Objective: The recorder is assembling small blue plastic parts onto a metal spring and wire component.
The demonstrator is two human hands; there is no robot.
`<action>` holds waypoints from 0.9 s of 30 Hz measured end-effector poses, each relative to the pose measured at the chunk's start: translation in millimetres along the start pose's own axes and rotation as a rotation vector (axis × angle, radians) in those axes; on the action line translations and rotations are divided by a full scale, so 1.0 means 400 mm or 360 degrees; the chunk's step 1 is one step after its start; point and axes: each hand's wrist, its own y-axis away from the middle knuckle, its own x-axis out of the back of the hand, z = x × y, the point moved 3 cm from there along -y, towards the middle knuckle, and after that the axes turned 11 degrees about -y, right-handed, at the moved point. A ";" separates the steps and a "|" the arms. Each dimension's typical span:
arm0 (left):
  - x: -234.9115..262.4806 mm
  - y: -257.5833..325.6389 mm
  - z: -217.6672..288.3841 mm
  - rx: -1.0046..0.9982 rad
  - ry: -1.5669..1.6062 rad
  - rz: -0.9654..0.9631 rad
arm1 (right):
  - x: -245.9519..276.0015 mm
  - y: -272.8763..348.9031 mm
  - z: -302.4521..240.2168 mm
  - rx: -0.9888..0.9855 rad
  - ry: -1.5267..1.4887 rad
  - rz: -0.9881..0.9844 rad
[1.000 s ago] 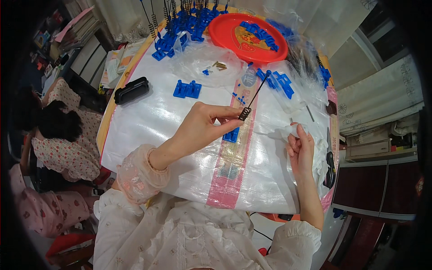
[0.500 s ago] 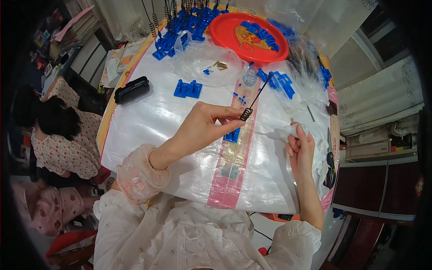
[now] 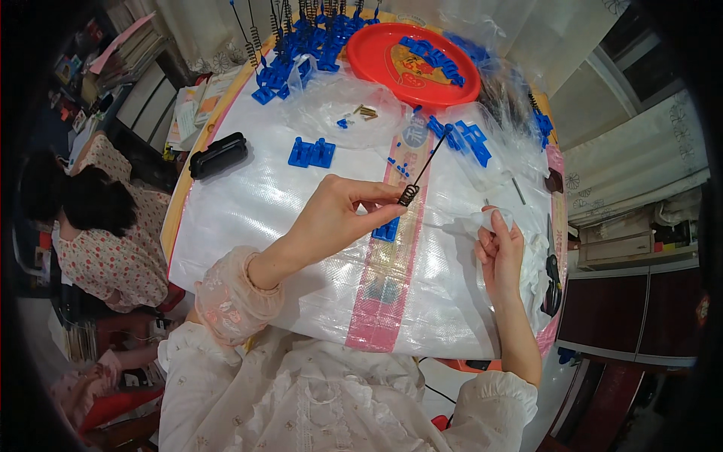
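My left hand (image 3: 350, 207) pinches a black coil spring (image 3: 409, 195) between thumb and fingertips. A thin straight black stem rises from the coil toward the upper right. Just beneath those fingers a blue plastic base (image 3: 386, 230) lies on the white woven sheet (image 3: 316, 279), partly hidden by the hand. On the right, my right hand (image 3: 500, 252) is closed on a white cloth (image 3: 476, 221). A small metal tip shows above the cloth; whether the hand holds it too, I cannot tell. Two blue bases with pegs (image 3: 312, 153) stand beyond my left hand.
A red round tray (image 3: 365, 64) with blue parts stands at the back, beside many blue bases with springs (image 3: 316, 45). Brass pins (image 3: 366, 112) lie on clear plastic. Also around are a black case (image 3: 218, 156), a metal rod (image 3: 519, 191) and scissors (image 3: 553, 286). Another person (image 3: 113, 218) sits left.
Both hands keep their holds and have barely moved. The whole view has shifted slightly. At the lower left, pink clothing has moved lower, and stacked books now show there.
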 end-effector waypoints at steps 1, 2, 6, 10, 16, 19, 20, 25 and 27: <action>0.000 -0.001 0.002 0.0001 -0.0011 -0.0002 | 0.000 0.001 -0.001 0.0001 -0.0003 0.0008; 0.001 0.000 0.004 0.0005 -0.0026 -0.0001 | 0.000 0.000 -0.002 0.0008 -0.0012 0.0004; 0.005 -0.001 0.011 0.0021 -0.0033 -0.0006 | 0.007 -0.004 -0.005 0.0010 -0.0060 -0.0018; 0.003 0.001 0.008 0.0021 -0.0022 0.0016 | 0.006 -0.005 -0.003 -0.0020 -0.0069 -0.0062; 0.005 -0.001 0.010 0.0029 -0.0047 0.0009 | 0.000 0.000 -0.001 -0.0011 -0.0012 -0.0071; 0.005 0.001 0.012 0.0051 -0.0021 0.0007 | -0.005 0.002 -0.002 -0.0013 -0.0007 -0.0022; 0.005 0.000 0.008 0.0057 -0.0018 0.0013 | -0.004 0.001 -0.002 -0.0013 -0.0011 -0.0039; 0.005 0.002 0.008 0.0041 -0.0041 0.0014 | -0.001 -0.001 -0.002 0.0000 -0.0004 -0.0053; 0.005 0.001 0.008 0.0039 -0.0053 0.0015 | 0.001 -0.002 -0.001 -0.0017 -0.0002 -0.0049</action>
